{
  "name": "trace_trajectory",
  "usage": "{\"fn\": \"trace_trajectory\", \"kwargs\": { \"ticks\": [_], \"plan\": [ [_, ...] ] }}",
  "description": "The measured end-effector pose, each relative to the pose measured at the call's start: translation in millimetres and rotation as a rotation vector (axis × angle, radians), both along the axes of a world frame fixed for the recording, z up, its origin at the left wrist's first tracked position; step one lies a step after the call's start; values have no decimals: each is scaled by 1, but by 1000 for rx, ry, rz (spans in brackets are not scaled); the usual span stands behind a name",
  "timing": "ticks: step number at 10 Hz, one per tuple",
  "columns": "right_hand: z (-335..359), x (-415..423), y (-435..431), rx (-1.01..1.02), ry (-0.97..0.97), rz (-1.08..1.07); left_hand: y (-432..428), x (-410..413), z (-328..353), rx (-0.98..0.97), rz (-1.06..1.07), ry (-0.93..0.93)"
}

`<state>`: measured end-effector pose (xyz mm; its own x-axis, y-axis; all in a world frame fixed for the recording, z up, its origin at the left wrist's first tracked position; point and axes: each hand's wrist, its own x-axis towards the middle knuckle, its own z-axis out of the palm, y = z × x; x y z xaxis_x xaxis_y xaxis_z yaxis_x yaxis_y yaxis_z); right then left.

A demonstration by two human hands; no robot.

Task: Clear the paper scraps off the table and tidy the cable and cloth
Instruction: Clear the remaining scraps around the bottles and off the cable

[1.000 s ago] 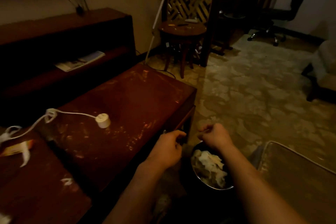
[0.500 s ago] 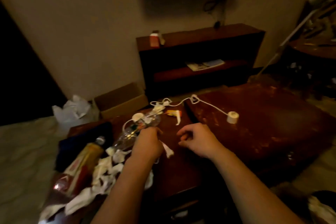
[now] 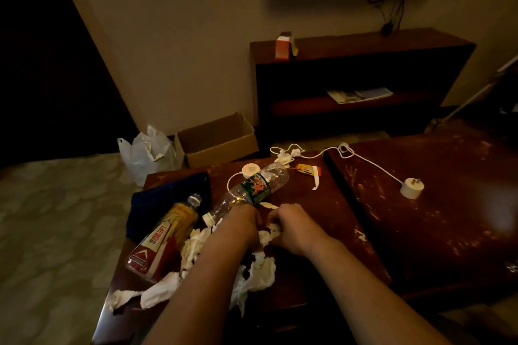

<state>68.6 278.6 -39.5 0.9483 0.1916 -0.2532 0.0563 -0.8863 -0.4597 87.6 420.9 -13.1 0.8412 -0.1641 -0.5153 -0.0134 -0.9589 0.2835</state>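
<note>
White paper scraps (image 3: 260,274) lie crumpled in a heap on the near left of the dark wooden table (image 3: 314,221). My left hand (image 3: 241,225) and my right hand (image 3: 291,228) meet over the heap, both with fingers curled round a small wad of scraps (image 3: 267,234) between them. A white cable (image 3: 364,161) runs across the two tabletops to a white plug (image 3: 411,188) on the right; its other end carries a round white puck (image 3: 251,170). A dark blue cloth (image 3: 168,199) lies at the table's left, partly under two bottles.
A yellow drink bottle (image 3: 165,235) and a clear plastic bottle (image 3: 252,190) lie beside the scraps. An orange wrapper (image 3: 307,169) sits further back. An open cardboard box (image 3: 215,140) and a white plastic bag (image 3: 147,152) stand on the floor behind. A dark shelf unit (image 3: 361,75) lines the wall.
The view swung from the waste bin on the right back to the littered table. Both hands came down onto the scrap heap and closed on a wad.
</note>
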Motion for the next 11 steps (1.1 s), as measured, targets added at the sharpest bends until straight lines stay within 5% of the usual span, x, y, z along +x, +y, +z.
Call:
{"fn": "trace_trajectory", "kwargs": {
  "ticks": [4,5,6,7,11],
  "plan": [
    [31,-16,-51,255,-225,-365,-44,-11,21,-312,40,-351],
    [42,-29,-84,243,-264,-373,-78,-18,29,-447,117,-319],
    [47,-48,-127,208,-230,-397,-135,-9,23,-394,80,-40],
    [45,-70,-184,145,-231,-508,-190,-28,11,-479,-132,-312],
    [-5,-247,-396,378,-140,-1316,-424,-178,-23,-693,-585,-23]
  ]
}}
